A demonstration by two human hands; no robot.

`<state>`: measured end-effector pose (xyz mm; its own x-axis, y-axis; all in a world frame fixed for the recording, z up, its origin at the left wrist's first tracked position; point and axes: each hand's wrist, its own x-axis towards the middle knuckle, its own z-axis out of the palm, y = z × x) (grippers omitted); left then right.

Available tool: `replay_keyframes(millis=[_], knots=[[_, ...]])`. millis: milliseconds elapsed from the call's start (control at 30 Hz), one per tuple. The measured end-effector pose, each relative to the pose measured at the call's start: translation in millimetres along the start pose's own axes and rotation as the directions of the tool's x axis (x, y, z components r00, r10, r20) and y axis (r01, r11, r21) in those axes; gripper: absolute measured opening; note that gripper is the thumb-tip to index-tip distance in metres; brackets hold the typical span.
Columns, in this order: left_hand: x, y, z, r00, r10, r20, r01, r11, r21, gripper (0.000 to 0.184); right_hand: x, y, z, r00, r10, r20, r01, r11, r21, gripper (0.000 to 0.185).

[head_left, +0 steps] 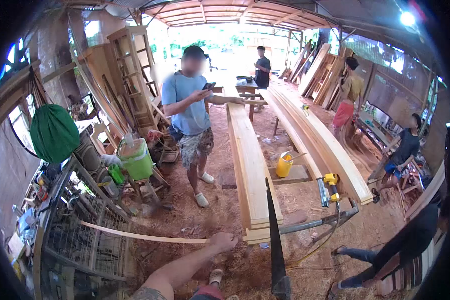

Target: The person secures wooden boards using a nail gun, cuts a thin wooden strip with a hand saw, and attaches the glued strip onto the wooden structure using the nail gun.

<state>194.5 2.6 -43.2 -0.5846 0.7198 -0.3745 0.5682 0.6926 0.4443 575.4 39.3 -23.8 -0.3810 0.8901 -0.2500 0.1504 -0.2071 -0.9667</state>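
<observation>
My left hand (224, 241) is closed around a long thin wooden strip (145, 237), close to the near end of the planks. The strip stretches away to the left. Just right of that hand, a dark handsaw blade (275, 235) stands nearly upright, tip upward, in front of the plank ends. Its lower end runs toward the bottom edge, and my right hand is not visible. Wide pale planks (247, 165) lie lengthwise on a metal-framed stand (320, 220), their near ends beside my left hand.
A yellow nail gun (331, 185) with a hose and a yellow container (284, 165) sit among the boards. A person in a blue shirt (187, 100) touches the planks while holding a phone. Other people stand farther back and at right. Shavings (185, 255) cover the floor.
</observation>
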Motion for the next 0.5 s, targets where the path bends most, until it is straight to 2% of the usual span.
replay_keyframes(millis=[300, 500], knots=[[12, -12, 19, 0.993, 0.073, -0.092, -0.065, 0.994, 0.088, 0.056, -6, 4, 6, 0.998, 0.018, 0.065, -0.017, 1.0, -0.016, 0.03], [3, -10, 16, 0.972, 0.153, -0.177, -0.144, 0.988, 0.06, 0.055, -14, 13, 1, 0.995, 0.041, 0.094, -0.039, 0.999, -0.024, 0.03]])
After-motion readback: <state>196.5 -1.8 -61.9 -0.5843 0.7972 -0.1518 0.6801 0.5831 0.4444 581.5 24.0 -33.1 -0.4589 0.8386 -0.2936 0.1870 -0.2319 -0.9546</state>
